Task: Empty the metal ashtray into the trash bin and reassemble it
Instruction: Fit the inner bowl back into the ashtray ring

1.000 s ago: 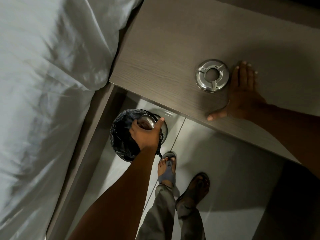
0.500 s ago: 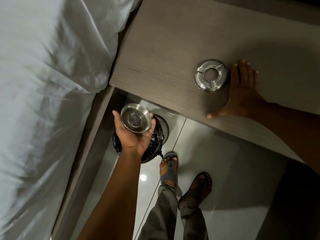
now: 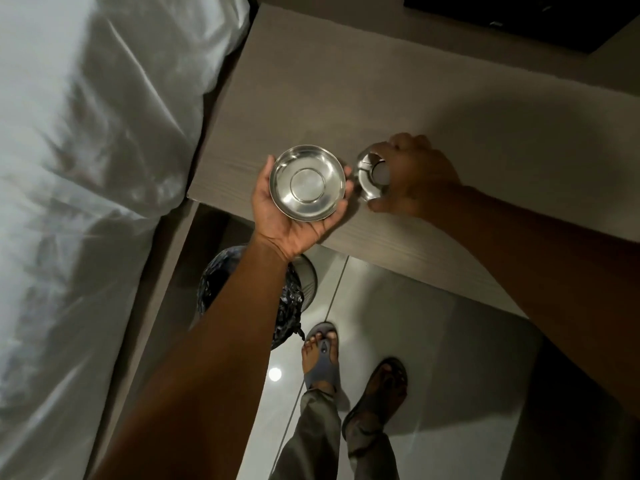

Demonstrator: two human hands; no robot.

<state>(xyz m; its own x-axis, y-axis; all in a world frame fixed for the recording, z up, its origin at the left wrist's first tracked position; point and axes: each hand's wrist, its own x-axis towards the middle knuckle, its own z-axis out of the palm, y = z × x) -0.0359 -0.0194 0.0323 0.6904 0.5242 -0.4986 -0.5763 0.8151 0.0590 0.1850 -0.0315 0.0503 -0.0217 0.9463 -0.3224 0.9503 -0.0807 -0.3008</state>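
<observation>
The left hand (image 3: 294, 216) cups the empty bowl (image 3: 307, 182); the right hand (image 3: 412, 174) grips the lid (image 3: 372, 174) on the surface (image 3: 346, 81). Misaligned, the lid could sit crooked or slip off.

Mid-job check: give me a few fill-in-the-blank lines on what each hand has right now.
1. The left hand holds the ashtray bowl, whose inside looks ____.
2. The ring-shaped lid is gripped by the ____ hand.
3. The trash bin stands on the ____, below the table.

Missing words: empty; right; floor
</observation>
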